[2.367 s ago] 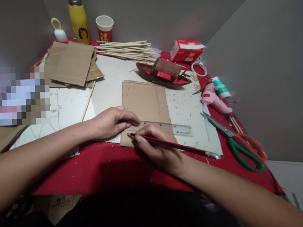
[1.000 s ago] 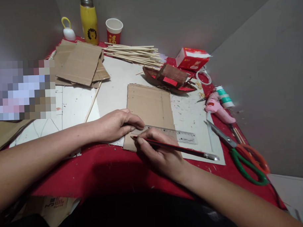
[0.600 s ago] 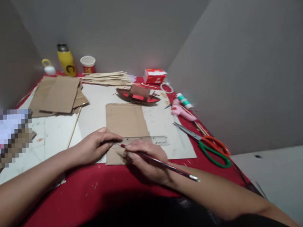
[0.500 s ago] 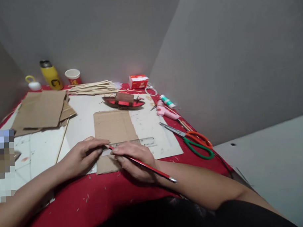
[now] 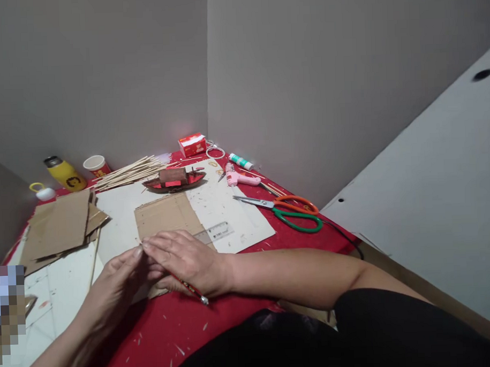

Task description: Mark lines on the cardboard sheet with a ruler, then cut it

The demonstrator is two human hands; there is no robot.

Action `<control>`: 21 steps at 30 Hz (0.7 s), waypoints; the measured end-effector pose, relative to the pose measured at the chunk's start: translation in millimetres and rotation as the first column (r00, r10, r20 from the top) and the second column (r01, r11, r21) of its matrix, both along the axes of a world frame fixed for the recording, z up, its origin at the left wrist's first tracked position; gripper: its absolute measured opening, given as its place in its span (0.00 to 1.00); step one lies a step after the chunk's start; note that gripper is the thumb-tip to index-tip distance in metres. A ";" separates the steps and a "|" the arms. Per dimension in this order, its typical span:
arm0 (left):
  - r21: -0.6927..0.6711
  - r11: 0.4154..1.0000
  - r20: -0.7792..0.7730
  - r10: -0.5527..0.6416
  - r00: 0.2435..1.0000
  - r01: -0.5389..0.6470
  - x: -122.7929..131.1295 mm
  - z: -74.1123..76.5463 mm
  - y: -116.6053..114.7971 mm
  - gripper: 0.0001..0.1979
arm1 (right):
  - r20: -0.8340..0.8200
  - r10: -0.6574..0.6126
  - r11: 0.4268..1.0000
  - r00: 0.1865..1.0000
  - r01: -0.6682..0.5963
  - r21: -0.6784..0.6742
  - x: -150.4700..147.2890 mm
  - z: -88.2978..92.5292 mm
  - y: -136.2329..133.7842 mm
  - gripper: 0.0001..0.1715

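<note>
A brown cardboard sheet [image 5: 166,217] lies on white paper [image 5: 225,211] over the red table. A clear ruler [image 5: 216,231] crosses the sheet's near edge. My right hand [image 5: 183,260] rests on the ruler and cardboard, fingers wrapped round a red pencil [image 5: 192,289] whose metal end sticks out toward me. My left hand [image 5: 115,276] lies on the sheet's left edge, its fingertips touching those of the right hand; its fingers are stretched flat.
Green and orange scissors [image 5: 288,211], a pink glue gun [image 5: 239,178] and a glue tube [image 5: 241,161] lie at right. A small red boat model [image 5: 173,180], bamboo sticks [image 5: 128,171], a red box [image 5: 191,144], paper cup [image 5: 96,166], yellow flask [image 5: 65,173] and stacked cardboard [image 5: 59,227] are behind and left.
The view has swung up and right, toward the wall corner. My right hand has slid left along the ruler until it meets the left hand, pencil still in it.
</note>
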State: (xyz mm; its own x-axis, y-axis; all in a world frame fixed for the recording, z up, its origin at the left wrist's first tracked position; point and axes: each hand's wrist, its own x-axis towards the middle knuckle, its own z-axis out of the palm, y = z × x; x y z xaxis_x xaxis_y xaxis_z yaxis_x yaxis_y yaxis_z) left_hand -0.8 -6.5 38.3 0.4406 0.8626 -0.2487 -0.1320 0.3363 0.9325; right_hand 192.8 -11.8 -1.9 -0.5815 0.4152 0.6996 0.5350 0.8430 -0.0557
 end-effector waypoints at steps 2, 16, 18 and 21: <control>0.015 1.000 0.056 -0.012 0.998 0.011 5.1 4.4 -4.6 0.13 | -0.040 0.030 0.999 0.999 -0.029 0.038 2.0 2.2 -3.5 0.36; 0.272 0.962 0.121 -0.034 0.992 0.000 2.9 26.7 -25.5 0.15 | -0.520 0.096 0.959 0.849 -0.218 -0.179 7.6 17.1 -19.6 0.29; 0.267 0.962 0.108 -0.095 0.990 0.063 1.2 27.0 -32.3 0.15 | -0.605 0.067 0.927 0.793 -0.274 -0.257 7.7 25.8 -23.9 0.18; 0.246 0.962 0.084 -0.147 0.986 0.123 4.8 23.6 -40.0 0.14 | -0.711 -0.052 0.811 0.701 -0.386 -0.440 6.1 36.4 -29.3 0.09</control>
State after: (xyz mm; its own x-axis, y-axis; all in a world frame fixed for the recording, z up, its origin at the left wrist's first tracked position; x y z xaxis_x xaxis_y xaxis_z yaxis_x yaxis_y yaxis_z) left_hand 4.0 -46.6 61.9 0.5692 0.8222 0.0088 -0.1979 0.1267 0.9720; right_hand 198.9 -41.1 34.5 -0.1490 0.7746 0.6146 0.0164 0.6234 -0.7817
